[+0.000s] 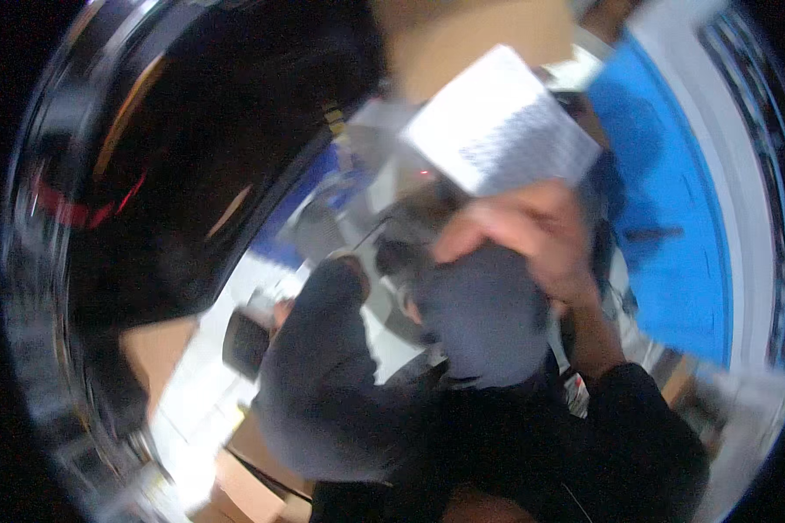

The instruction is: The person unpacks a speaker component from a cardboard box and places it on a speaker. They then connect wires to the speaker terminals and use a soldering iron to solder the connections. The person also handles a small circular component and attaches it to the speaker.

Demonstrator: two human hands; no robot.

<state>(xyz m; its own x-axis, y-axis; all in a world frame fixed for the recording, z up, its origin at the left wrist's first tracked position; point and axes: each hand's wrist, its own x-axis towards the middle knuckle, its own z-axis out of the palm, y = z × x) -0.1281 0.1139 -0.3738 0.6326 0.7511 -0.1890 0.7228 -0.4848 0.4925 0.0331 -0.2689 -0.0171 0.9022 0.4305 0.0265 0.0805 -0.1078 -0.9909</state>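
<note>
Above a blue surface (672, 253), right hand (532, 231) gripping white card (501, 122)

Blue surface (663, 244), white floor (201, 383), brown cardboard (471, 39)

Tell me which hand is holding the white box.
The right hand, raised at centre-right, grips the white box. The left hand, lower left, is by a dark object.

The whole view is smeared by strong motion blur, so nothing holds a crisp edge. Light is uneven: the upper left is a dark, glossy mass with thin curved streaks of glare, while the pale surface at lower left is blown out to white. Fisheye bending curves everything toward the black rim, and colours bleed softly.
</note>
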